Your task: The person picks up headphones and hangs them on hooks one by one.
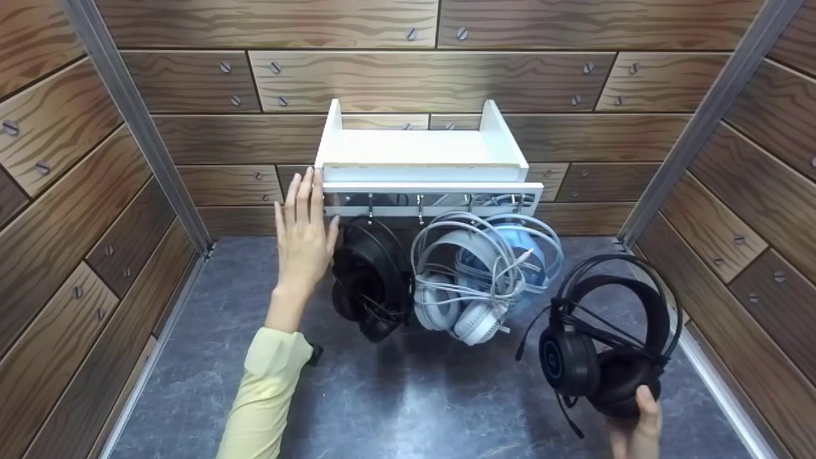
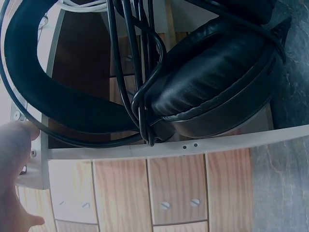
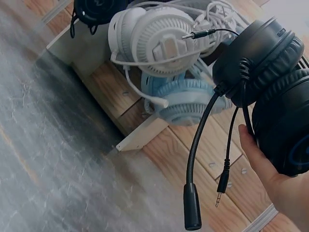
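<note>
In the head view my left hand (image 1: 301, 236) rests with straight fingers against the left side of a white rack (image 1: 433, 187) with hooks. A black headset (image 1: 357, 248) hangs right beside that hand; its padded ear cup (image 2: 212, 82) fills much of the left wrist view. At the lower right, my right hand (image 1: 637, 424) grips another black headset (image 1: 570, 363) by one ear cup, headband upward. Its microphone boom (image 3: 193, 205) and cable plug (image 3: 223, 179) dangle in the right wrist view. A white headset (image 1: 478, 322) and a light-blue headset (image 1: 519, 239) hang toward the rack's right end.
Above the hook rail the rack has a white shelf (image 1: 408, 146) with side panels. Wood-patterned walls (image 1: 433, 80) stand behind and on both sides, joined by grey metal posts (image 1: 137, 121). Underneath lies a grey marbled surface (image 1: 408, 408). Cables loop around the hanging headsets.
</note>
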Demonstrator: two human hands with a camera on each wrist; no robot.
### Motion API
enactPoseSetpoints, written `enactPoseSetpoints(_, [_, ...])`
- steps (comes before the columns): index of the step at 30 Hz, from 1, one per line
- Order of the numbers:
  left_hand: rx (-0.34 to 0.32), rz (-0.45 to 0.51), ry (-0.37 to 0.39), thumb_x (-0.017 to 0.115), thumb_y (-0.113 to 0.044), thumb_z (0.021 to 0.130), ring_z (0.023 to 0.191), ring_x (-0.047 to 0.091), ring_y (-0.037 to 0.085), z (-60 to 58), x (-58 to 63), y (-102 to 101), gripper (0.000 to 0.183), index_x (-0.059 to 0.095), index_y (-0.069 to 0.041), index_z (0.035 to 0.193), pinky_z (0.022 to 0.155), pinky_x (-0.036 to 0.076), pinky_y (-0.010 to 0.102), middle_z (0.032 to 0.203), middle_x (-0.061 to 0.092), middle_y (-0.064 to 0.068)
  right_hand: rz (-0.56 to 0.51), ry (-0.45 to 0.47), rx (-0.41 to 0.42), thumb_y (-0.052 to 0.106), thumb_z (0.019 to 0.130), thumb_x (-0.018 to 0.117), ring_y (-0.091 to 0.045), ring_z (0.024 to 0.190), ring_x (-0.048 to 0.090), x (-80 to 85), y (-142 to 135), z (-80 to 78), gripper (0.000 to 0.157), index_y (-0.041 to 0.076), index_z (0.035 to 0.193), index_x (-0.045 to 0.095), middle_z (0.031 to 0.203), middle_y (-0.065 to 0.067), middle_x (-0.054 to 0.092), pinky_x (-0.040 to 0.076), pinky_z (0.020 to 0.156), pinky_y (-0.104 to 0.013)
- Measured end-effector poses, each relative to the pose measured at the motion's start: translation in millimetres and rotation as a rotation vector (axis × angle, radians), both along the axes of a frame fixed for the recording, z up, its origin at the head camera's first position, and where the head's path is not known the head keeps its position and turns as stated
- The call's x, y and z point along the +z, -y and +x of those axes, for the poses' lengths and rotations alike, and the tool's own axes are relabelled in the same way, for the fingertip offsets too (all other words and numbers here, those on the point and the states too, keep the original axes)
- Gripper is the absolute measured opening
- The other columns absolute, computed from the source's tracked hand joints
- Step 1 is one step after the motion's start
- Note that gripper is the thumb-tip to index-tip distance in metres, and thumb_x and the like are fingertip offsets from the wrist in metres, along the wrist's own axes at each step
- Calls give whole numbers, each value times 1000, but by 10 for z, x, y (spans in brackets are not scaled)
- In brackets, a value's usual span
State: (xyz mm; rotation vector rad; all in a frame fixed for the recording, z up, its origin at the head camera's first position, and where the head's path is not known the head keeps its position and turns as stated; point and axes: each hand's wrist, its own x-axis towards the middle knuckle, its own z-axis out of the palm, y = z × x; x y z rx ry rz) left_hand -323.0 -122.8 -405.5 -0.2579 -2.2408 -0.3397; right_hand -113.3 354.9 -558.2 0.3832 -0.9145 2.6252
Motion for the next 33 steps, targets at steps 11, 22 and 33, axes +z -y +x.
enactPoseSetpoints(11, [11,0,5,57,-32,88,142,3,16,19,-5,-4,80,7,-19,149,111,5,53,155,8,-3,-24,-99,-41,7,95,34,-27,100,62,215,263,26,33,-2,124,48,113,-19,61,51,85,-35])
enactPoseSetpoints(22, [-2,-2,-7,58,-32,88,142,5,18,18,19,2,79,9,-19,149,110,2,56,155,8,-3,98,-75,-154,1,88,41,-23,93,64,437,522,45,36,2,124,46,110,-14,62,53,79,-31])
enactPoseSetpoints(33, [-69,25,-88,51,-42,91,140,17,16,45,39,127,64,26,-20,146,112,4,52,151,24,-3,194,-107,-182,-5,85,39,-23,94,63,676,811,68,43,-1,128,37,112,-16,59,52,81,-29])
